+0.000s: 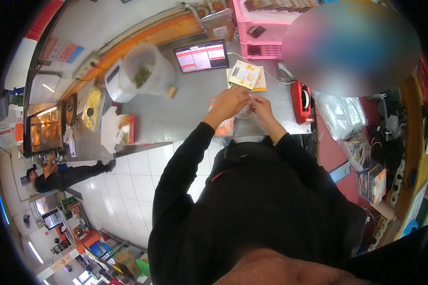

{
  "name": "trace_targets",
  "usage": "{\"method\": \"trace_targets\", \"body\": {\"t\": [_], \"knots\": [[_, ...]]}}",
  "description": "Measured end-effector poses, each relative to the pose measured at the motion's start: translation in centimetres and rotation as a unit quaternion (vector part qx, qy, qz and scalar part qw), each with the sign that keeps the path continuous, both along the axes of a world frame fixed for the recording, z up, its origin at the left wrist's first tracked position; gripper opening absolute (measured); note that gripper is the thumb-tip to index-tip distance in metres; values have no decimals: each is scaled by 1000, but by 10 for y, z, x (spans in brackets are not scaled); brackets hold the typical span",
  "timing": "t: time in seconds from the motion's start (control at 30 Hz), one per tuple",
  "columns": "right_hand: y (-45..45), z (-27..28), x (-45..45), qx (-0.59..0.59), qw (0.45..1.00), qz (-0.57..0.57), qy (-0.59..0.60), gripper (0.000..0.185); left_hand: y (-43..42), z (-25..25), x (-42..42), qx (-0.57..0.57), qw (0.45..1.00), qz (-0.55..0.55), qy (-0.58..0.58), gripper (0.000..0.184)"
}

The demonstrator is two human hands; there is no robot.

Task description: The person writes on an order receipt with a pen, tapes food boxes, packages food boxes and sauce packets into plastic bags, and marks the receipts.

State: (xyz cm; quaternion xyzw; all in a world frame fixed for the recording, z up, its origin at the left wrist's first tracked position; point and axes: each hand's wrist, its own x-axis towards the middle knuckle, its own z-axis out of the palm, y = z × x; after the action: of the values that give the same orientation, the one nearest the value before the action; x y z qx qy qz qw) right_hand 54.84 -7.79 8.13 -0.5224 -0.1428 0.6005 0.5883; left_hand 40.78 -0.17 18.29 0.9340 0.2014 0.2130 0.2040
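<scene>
Near the front edge of the metal counter point(185, 102), my left hand point(228, 105) and my right hand point(263, 110) meet with fingers closed. Both pinch the top of a clear plastic bag point(227, 127) with orange-red print or contents. It hangs at the counter's edge, partly hidden under my left hand. Just beyond my fingers lie a white printed card point(244, 74) and a yellow-edged one point(260, 84), overlapping. A red tape dispenser point(301, 102) stands to the right of my right hand.
A tablet point(202, 56) stands at the back. To the left are a clear tub point(145, 66) with greens inside, an open food box point(125, 129) and a yellow-filled container point(92, 110). Pink shelving point(261, 35) stands behind. Plastic bags point(342, 114) lie right. Another person point(62, 176) stands far left.
</scene>
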Motion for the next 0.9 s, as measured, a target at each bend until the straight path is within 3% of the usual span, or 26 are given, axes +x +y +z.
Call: {"method": "trace_targets", "body": {"t": [0.17, 0.27, 0.33, 0.53, 0.73, 0.9], "knots": [[-3, 1, 2, -6, 1000, 3, 20, 19, 6, -15, -1, -204, 978, 53, 2, 16], [-4, 5, 6, -2, 1000, -7, 14, 19, 10, -46, -5, -362, 927, 87, -45, 19], [-5, 11, 8, -1, 1000, -14, -6, 21, 9, -65, -7, -399, 909, 97, -68, 19], [-9, 8, 16, 42, 999, 14, 27, 29, 5, -69, -10, -446, 886, 113, -52, 17], [-10, 12, 13, 120, 992, -15, -44, 49, 2, -66, -10, -473, 873, 102, -59, 17], [-10, 16, 9, 122, 988, -29, -93, 44, -1, -61, -8, -497, 858, 98, -83, 17]]}}
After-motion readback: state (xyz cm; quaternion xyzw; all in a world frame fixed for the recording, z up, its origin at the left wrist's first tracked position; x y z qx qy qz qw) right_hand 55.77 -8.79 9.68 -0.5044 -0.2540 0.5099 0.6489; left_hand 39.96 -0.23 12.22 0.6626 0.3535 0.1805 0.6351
